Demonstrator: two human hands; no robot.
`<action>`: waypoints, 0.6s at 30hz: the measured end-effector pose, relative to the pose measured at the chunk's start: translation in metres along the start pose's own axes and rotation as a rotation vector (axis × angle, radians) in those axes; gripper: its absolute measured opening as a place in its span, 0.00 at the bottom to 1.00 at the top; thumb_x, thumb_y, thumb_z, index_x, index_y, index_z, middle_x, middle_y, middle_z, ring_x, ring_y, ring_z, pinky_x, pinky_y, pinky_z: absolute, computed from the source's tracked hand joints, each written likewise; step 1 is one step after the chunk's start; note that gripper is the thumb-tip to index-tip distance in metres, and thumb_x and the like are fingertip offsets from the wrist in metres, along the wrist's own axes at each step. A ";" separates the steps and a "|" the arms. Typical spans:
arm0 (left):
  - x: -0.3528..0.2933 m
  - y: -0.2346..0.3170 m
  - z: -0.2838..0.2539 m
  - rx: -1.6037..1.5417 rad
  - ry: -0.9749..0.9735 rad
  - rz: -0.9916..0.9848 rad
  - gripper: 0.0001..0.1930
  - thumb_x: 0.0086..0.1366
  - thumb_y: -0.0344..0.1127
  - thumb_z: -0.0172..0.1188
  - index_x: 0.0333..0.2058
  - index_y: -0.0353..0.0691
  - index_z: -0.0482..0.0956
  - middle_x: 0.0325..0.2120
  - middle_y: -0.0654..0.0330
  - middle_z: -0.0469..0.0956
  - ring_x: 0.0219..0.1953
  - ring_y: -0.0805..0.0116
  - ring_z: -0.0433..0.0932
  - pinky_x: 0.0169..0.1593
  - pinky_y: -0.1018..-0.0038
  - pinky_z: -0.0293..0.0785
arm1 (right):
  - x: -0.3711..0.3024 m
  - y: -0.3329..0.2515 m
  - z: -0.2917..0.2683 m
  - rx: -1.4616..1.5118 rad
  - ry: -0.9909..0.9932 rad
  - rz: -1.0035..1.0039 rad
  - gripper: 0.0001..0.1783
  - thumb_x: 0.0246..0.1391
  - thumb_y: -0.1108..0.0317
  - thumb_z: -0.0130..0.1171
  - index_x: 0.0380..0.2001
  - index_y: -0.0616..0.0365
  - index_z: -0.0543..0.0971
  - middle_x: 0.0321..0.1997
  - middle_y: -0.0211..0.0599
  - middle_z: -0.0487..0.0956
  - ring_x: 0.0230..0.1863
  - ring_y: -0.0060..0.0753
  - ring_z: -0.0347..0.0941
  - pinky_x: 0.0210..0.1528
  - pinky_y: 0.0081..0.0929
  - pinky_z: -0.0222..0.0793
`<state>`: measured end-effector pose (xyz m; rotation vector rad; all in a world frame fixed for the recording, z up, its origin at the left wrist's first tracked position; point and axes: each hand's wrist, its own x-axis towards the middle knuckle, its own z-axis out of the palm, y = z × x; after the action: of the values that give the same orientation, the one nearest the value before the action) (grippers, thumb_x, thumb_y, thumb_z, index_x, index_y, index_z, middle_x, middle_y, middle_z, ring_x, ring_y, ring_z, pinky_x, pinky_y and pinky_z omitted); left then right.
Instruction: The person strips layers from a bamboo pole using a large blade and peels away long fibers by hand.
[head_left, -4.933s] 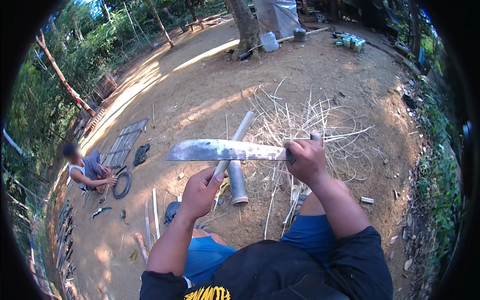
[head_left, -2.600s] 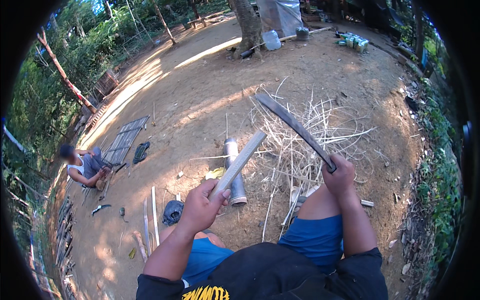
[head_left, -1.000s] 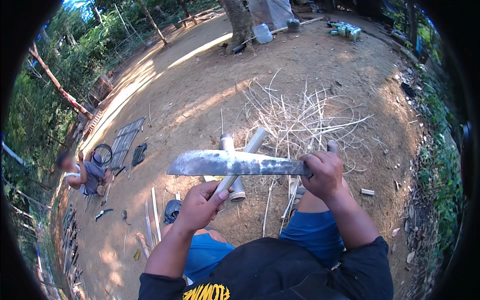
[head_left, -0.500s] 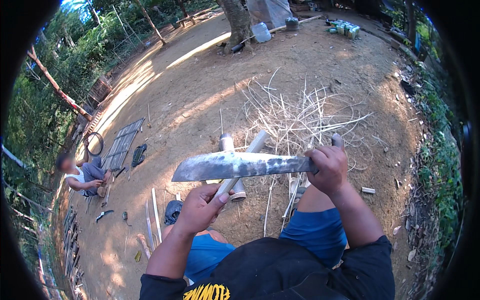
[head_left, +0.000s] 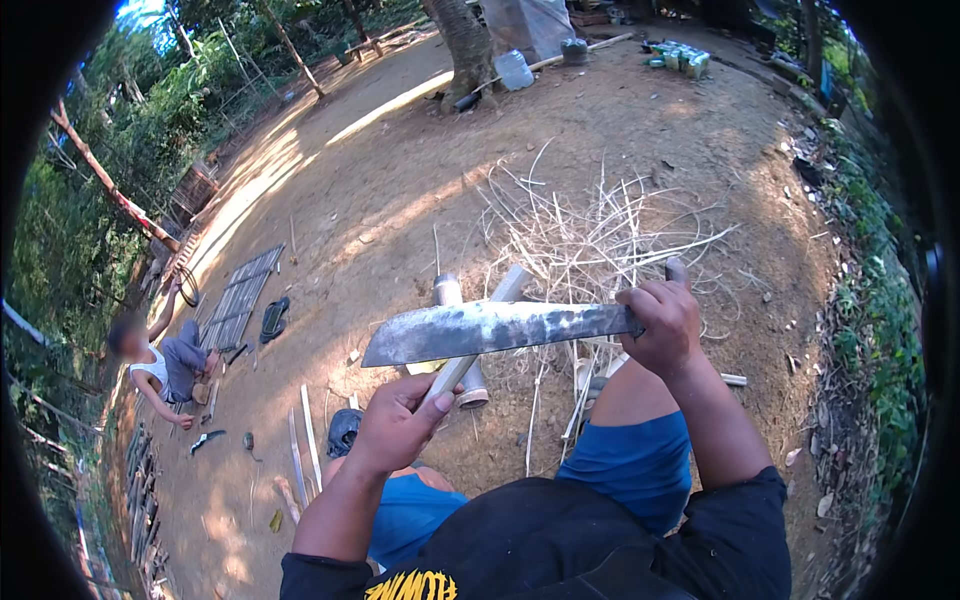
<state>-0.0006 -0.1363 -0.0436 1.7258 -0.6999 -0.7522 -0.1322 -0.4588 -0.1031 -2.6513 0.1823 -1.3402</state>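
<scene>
Head cam view, so everything's bent toward the rim. Dead centre there's a big machete (head_left: pixel 500 331) lying sideways across the frame, and the right hand (head_left: pixel 664 325) has a closed grip on its handle. Fingers cover most of that handle; just the dark end sticks out above the fist. Left hand (head_left: pixel 400 425), a bit below centre, has its grip wrapped around the lower end of a pale wooden strip (head_left: pixel 456 374), which slants up and right behind the blade. The blade hides the strip's middle, so I honestly can't tell if they're touching.

Behind both is a dark tube (head_left: pixel 447 291), also cut in two by the blade. Something yellow (head_left: pixel 424 367) peeks out under it, too covered to identify. Right of centre is a tangle of thin shavings (head_left: pixel 600 235), way too messy to pick out single strands.

Far left, a seated person (head_left: pixel 165 370) has one arm raised by a dark ring (head_left: pixel 188 287); too small to say if it's held. Upper edge crops the tree trunk (head_left: pixel 462 45).
</scene>
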 end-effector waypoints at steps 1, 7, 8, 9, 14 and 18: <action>0.001 -0.001 0.001 0.011 0.004 0.021 0.21 0.66 0.45 0.60 0.45 0.29 0.77 0.15 0.71 0.66 0.16 0.85 0.59 0.20 0.83 0.54 | 0.000 0.000 0.000 -0.004 0.008 -0.006 0.09 0.32 0.70 0.65 0.23 0.48 0.77 0.20 0.29 0.76 0.26 0.35 0.77 0.50 0.39 0.62; 0.001 -0.001 -0.001 0.018 0.020 0.004 0.16 0.67 0.41 0.58 0.44 0.32 0.79 0.19 0.72 0.69 0.21 0.85 0.62 0.24 0.83 0.57 | -0.003 0.011 -0.007 -0.014 -0.019 0.020 0.12 0.29 0.74 0.61 0.25 0.51 0.78 0.22 0.34 0.77 0.28 0.42 0.76 0.42 0.35 0.70; 0.001 -0.001 -0.001 0.009 0.015 0.002 0.16 0.67 0.41 0.58 0.44 0.32 0.80 0.19 0.72 0.69 0.21 0.85 0.62 0.24 0.83 0.57 | -0.004 0.012 -0.007 -0.010 -0.022 0.028 0.11 0.29 0.74 0.61 0.25 0.51 0.78 0.22 0.34 0.77 0.28 0.42 0.76 0.41 0.35 0.70; 0.001 0.000 -0.001 0.002 0.010 -0.004 0.16 0.67 0.41 0.58 0.44 0.32 0.80 0.19 0.73 0.69 0.21 0.85 0.62 0.25 0.83 0.57 | -0.003 0.013 -0.008 -0.012 -0.017 0.023 0.11 0.30 0.74 0.61 0.25 0.51 0.78 0.22 0.34 0.77 0.28 0.43 0.76 0.41 0.35 0.70; 0.003 0.000 0.001 -0.008 0.001 -0.007 0.15 0.68 0.40 0.58 0.44 0.33 0.80 0.20 0.73 0.69 0.21 0.86 0.62 0.25 0.84 0.57 | 0.000 0.017 -0.012 -0.050 -0.015 0.000 0.11 0.30 0.74 0.62 0.25 0.52 0.78 0.22 0.35 0.76 0.28 0.43 0.76 0.40 0.36 0.70; 0.007 0.002 0.000 -0.005 0.027 -0.023 0.15 0.67 0.40 0.58 0.44 0.34 0.80 0.21 0.72 0.70 0.21 0.86 0.64 0.25 0.84 0.59 | -0.003 0.029 -0.010 -0.084 0.006 0.040 0.10 0.30 0.70 0.64 0.23 0.50 0.77 0.21 0.30 0.77 0.27 0.37 0.77 0.48 0.36 0.66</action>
<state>0.0038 -0.1419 -0.0429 1.7392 -0.6608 -0.7449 -0.1436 -0.4874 -0.1053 -2.6977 0.2969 -1.3569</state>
